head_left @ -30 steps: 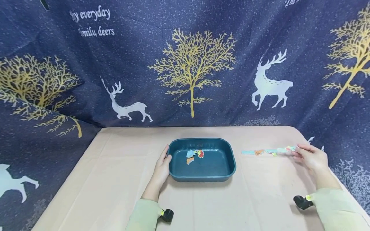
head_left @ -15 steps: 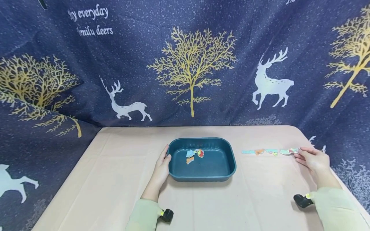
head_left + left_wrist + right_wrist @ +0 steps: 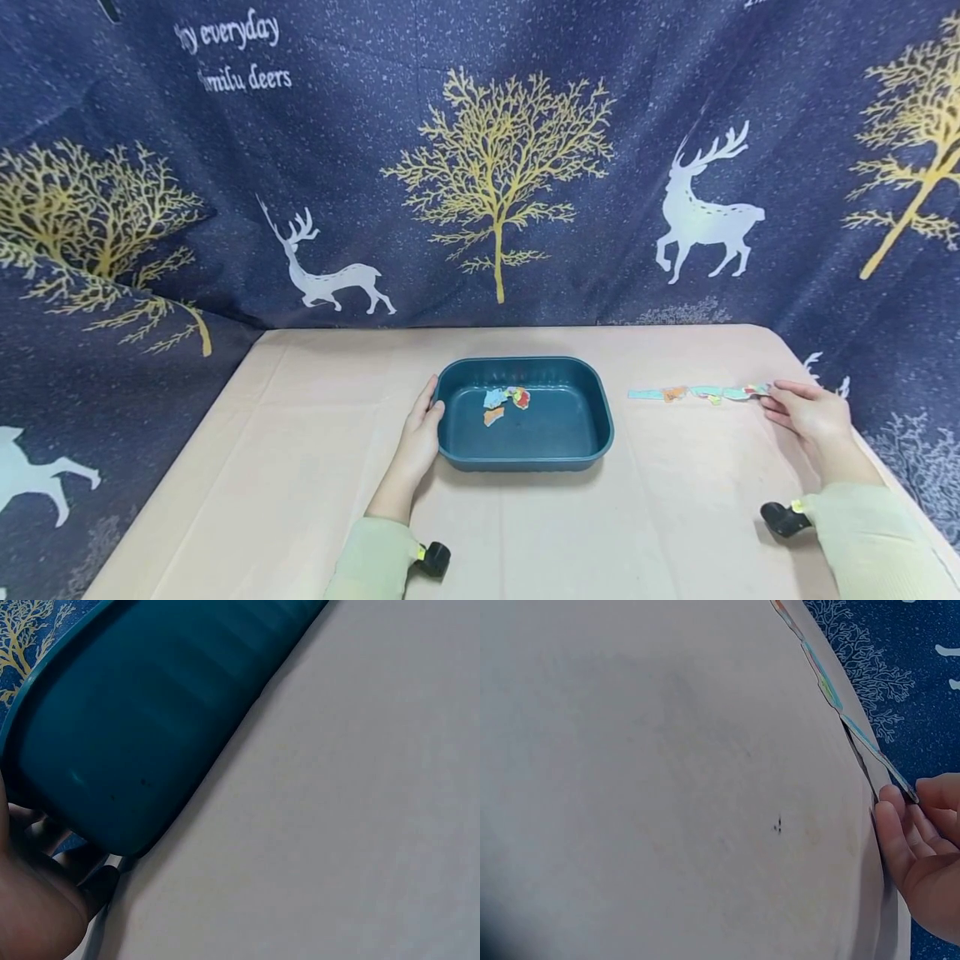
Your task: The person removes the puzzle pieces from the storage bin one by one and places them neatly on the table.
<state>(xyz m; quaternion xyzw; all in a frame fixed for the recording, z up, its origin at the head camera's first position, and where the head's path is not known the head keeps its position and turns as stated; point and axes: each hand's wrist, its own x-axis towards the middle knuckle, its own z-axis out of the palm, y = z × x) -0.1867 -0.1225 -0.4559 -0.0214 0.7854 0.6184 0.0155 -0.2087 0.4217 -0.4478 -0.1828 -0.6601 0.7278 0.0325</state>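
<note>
My left hand [image 3: 422,429] grips the left end of a dark teal plastic basin [image 3: 525,461], thumb at its rim; in the left wrist view the fingers [image 3: 79,862] wrap round that end. Inside lie several torn scraps of colored paper [image 3: 492,400]. At the right my right hand [image 3: 813,417] pinches the right end of a torn pale-blue paper piece [image 3: 738,393] with a red spot. Its left end meets a row of paper pieces on the table: a blue strip [image 3: 643,394], an orange scrap [image 3: 674,394] and a blue-and-yellow one [image 3: 705,392]. The held end tilts up in the right wrist view.
A pale cloth covers the table [image 3: 300,467], whose right edge runs close beside my right hand. Behind it hangs a dark blue curtain [image 3: 585,267] with trees and deer. Black wrist cameras [image 3: 785,518] sit below both hands.
The held paper piece first shifted right, leaving a gap to the row, then came back left and lower, so its end now meets the row. My left hand and the basin stay put.
</note>
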